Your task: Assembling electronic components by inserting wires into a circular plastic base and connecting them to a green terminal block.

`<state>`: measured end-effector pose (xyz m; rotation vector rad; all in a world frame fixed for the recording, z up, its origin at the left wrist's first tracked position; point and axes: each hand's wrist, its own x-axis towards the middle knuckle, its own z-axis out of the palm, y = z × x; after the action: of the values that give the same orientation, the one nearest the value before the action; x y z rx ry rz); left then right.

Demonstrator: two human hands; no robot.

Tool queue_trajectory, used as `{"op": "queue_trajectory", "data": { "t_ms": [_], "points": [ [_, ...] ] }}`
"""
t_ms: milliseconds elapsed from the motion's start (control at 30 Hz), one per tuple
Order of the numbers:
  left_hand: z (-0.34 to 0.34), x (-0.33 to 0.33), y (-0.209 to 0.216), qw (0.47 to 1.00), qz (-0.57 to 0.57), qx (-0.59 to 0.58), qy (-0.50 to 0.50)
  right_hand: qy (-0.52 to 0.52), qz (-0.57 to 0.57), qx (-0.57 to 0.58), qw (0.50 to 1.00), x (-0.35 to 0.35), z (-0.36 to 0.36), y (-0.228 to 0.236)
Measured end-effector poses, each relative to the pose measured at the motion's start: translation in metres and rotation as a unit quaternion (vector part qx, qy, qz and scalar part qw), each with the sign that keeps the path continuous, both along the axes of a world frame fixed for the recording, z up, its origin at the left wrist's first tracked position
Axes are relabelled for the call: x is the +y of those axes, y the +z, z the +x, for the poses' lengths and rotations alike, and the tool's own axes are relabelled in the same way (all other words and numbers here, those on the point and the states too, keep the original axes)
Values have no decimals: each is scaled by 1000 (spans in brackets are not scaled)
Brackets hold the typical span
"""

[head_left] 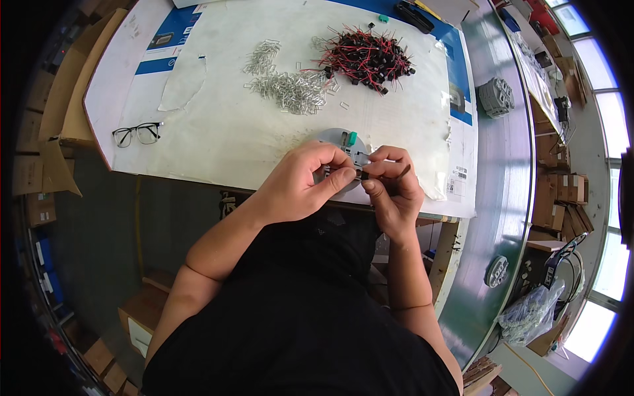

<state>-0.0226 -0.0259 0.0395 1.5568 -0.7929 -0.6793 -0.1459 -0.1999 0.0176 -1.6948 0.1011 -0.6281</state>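
My left hand (300, 181) and my right hand (396, 191) meet at the table's near edge, over a round grey disc-shaped piece (325, 137). A green block (351, 138) sits on the disc, just beyond my fingertips. Between thumb and fingers my right hand pinches a small black part (362, 175), its kind too small to tell. The left hand's thumb and forefinger are closed right beside that part; whatever they grip is hidden. Farther off lies a heap of small black parts with red wires (366, 59). Left of it is a pile of silver wire clips (290, 91).
Black-framed glasses (137, 134) lie at the table's left. A black tool (415, 16) rests at the far right, near a small green piece (383, 18). A green-topped bench (492, 198) runs along the right, carrying grey ribbed round pieces (495, 98). Cardboard boxes (82, 86) stand left.
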Motion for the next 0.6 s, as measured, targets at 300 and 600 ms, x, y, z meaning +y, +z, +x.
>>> {"op": "queue_trajectory", "data": {
  "t_ms": [300,600],
  "points": [
    [-1,-14,-37,925,43,-366,95,-41,-244,241,938,3,1,21],
    [0,-17,-48,941,30,-310,131,-36,-370,233,899,0,10,20]
  ]
}}
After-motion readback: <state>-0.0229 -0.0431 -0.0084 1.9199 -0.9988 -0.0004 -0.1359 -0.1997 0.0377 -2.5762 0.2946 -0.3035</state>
